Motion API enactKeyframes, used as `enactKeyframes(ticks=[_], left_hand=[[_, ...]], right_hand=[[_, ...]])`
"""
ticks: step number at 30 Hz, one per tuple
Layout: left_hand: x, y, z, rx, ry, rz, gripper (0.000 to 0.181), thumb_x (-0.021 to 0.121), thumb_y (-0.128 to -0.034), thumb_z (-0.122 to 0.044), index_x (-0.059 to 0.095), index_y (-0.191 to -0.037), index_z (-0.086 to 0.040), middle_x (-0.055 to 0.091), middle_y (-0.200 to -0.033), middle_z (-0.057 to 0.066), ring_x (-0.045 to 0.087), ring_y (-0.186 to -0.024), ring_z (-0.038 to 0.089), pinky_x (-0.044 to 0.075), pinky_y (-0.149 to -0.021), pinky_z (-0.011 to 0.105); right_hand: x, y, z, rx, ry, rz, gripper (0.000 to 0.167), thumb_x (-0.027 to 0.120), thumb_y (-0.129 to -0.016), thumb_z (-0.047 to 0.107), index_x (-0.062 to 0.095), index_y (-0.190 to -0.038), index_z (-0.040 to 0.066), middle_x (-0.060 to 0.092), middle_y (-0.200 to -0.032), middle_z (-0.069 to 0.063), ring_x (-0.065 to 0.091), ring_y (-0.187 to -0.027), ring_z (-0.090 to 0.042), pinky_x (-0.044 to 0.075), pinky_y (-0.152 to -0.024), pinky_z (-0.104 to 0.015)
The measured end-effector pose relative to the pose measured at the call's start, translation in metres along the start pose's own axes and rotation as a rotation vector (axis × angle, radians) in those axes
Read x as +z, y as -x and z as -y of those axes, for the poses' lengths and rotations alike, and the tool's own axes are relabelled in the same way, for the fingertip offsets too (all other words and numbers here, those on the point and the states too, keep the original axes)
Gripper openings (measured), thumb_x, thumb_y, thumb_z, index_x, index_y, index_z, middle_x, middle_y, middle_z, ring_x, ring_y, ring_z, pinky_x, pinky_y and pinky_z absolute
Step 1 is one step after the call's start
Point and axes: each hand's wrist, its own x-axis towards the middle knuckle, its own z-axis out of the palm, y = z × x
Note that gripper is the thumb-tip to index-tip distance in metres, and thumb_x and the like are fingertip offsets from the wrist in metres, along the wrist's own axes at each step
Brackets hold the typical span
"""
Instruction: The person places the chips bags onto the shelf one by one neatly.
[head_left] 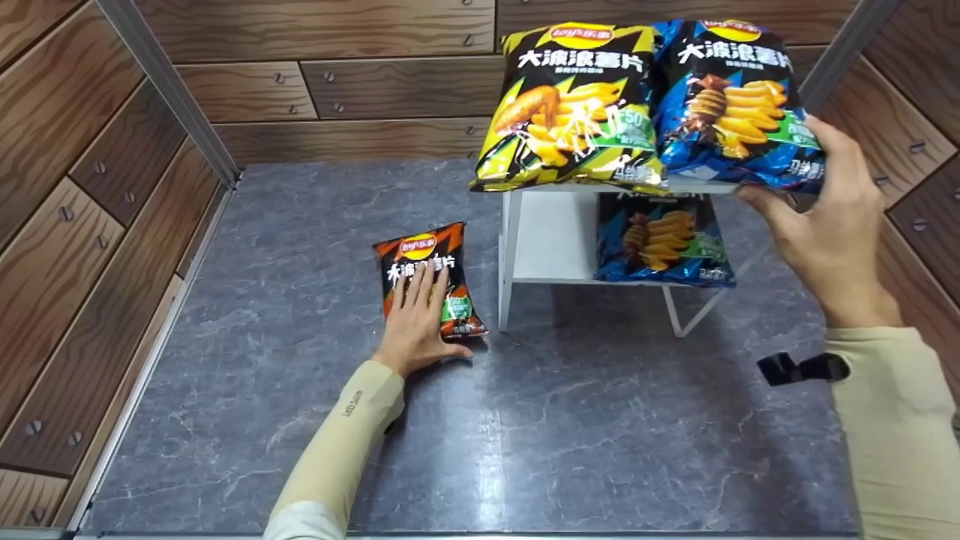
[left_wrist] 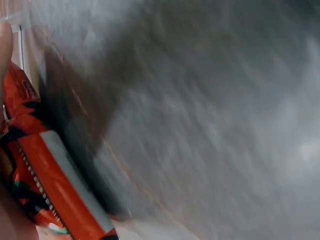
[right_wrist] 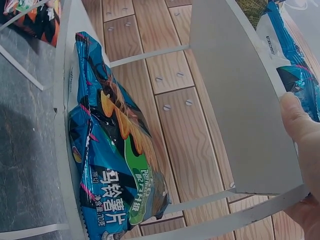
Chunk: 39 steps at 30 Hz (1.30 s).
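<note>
My left hand lies with straight fingers on a red-and-black bag of potato chips, which rests on the grey floor surface. In the left wrist view only a side of this chip bag shows. My right hand grips the right front corner of a white two-tier rack, thumb at the front edge of its top board. Beside that hand, a blue chip bag sits on the top tier, with a yellow-and-black chip bag to its left. Another blue chip bag lies on the lower tier.
Wood-pattern panels enclose the back and both sides. A grey metal post stands at the left corner. The grey marbled surface extends around the rack and the red bag. A black strap is on the right wrist.
</note>
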Motion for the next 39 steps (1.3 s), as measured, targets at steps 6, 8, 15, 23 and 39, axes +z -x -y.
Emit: enactKeyframes(ticks=[6,8,15,23,39], left_hand=[[0.007,-0.003,-0.003,-0.004,-0.05,-0.086,0.136,0.08,-0.0591,-0.071,0.016,-0.158,-0.004,0.017,-0.164,0.02,0.018,-0.153,0.036,0.014,-0.124,0.055],[0.009,-0.002,-0.004,-0.001,-0.061,-0.121,0.127,0.085,-0.0639,-0.059,0.02,-0.157,-0.003,0.022,-0.163,0.021,0.022,-0.152,0.036,0.017,-0.124,0.055],[0.012,0.004,0.0,0.068,-0.062,-0.274,0.093,0.081,-0.0738,-0.013,0.033,-0.152,0.002,0.035,-0.157,0.024,0.033,-0.147,0.038,0.025,-0.121,0.057],[0.002,0.012,0.007,0.13,-0.058,-0.354,0.073,0.065,-0.0807,0.0,0.038,-0.149,0.004,0.042,-0.153,0.023,0.038,-0.144,0.038,0.031,-0.118,0.056],[-0.043,0.039,0.01,0.199,0.153,-0.39,0.078,0.047,-0.0748,0.021,0.035,-0.15,0.005,0.036,-0.156,0.024,0.034,-0.146,0.04,0.028,-0.119,0.057]], right_hand=[[-0.004,0.002,0.015,0.003,0.007,0.007,0.075,0.082,-0.078,0.009,0.046,-0.144,0.004,0.053,-0.142,-0.02,0.053,-0.128,-0.036,0.04,-0.113,-0.039],[-0.003,0.002,0.013,0.007,0.005,0.006,0.076,0.083,-0.078,0.01,0.047,-0.144,0.005,0.053,-0.142,-0.02,0.054,-0.128,-0.036,0.04,-0.113,-0.039],[0.004,0.0,-0.01,-0.007,-0.006,0.002,0.08,0.086,-0.075,0.019,0.047,-0.145,0.023,0.055,-0.143,-0.01,0.055,-0.127,-0.028,0.041,-0.11,-0.029],[0.003,0.0,-0.01,-0.006,-0.015,-0.014,0.081,0.087,-0.074,0.021,0.048,-0.144,0.028,0.056,-0.142,-0.008,0.056,-0.126,-0.027,0.041,-0.108,-0.026],[0.003,-0.001,-0.011,-0.008,-0.025,-0.013,0.08,0.088,-0.074,0.022,0.048,-0.144,0.027,0.055,-0.143,-0.007,0.055,-0.127,-0.027,0.039,-0.11,-0.028]])
